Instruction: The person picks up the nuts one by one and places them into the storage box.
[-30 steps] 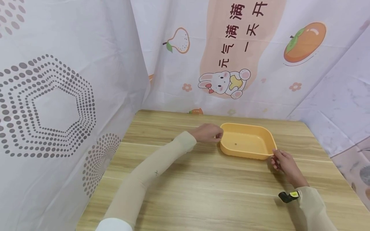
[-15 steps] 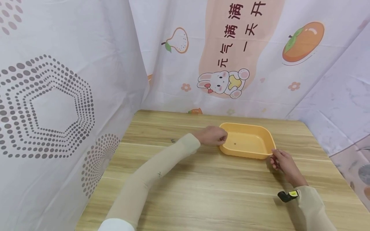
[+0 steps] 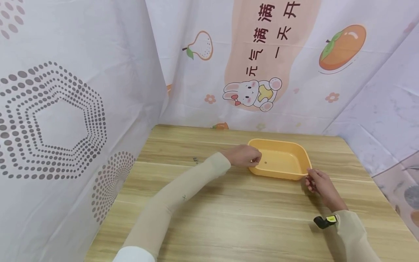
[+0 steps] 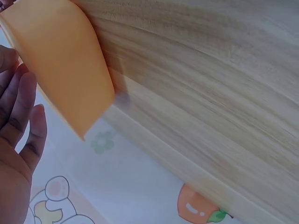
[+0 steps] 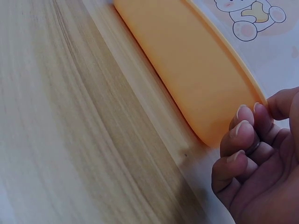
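Observation:
A shallow yellow-orange plastic tray (image 3: 281, 175) stands on the wooden table. My right hand (image 3: 322, 187) pinches its near right corner between thumb and forefinger; in the right wrist view the other fingers curl loosely below the rim. My left hand (image 3: 243, 155) is over the tray's left end, its fingers bent and thumb close to them. Whether something small sits between those fingertips is hidden. One tiny dark piece (image 3: 265, 162) lies on the tray floor near the left hand. Several tiny dark metallic-looking bits (image 3: 195, 159) lie on the table left of the tray, beside the left forearm.
The wooden table (image 3: 229, 218) runs back to a printed white curtain (image 3: 196, 83). Another patterned curtain (image 3: 131, 83) hangs along the left side. A black device with a yellow label (image 3: 325, 221) is on the right wrist.
My left hand has moved right, from beside the tray's left rim to over its interior. The small bits on the table have come into view behind the arm. My right hand keeps its grip.

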Demonstrator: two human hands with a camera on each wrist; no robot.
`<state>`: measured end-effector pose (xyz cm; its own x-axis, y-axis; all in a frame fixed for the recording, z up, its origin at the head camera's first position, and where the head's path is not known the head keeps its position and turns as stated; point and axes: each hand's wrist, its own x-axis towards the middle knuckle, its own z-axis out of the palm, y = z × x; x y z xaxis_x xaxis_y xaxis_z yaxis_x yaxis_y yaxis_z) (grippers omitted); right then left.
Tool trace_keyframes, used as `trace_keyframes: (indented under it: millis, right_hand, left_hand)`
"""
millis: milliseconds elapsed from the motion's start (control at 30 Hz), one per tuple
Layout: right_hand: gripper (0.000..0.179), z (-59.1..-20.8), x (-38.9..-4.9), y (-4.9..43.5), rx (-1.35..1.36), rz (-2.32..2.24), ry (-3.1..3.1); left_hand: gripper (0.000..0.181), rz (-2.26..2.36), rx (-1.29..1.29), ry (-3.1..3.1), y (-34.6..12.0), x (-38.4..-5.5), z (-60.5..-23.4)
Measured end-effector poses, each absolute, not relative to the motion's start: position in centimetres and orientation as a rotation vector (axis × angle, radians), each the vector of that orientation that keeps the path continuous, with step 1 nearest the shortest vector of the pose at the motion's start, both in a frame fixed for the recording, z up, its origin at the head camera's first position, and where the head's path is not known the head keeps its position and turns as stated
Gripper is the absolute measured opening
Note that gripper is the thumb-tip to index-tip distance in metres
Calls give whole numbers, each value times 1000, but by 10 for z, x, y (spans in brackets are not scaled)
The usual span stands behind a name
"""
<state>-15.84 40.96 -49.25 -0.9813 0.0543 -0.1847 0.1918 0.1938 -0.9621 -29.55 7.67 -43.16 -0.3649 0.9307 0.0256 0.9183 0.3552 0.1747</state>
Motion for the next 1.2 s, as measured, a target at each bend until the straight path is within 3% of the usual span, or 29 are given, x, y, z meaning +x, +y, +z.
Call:
trace_keyframes:
  millis: [1200]
  right_hand:
    - [48, -494, -156, 406, 224, -1913, 2384]
  left_hand:
    - [17, 265, 1893, 2512, 96, -283, -440]
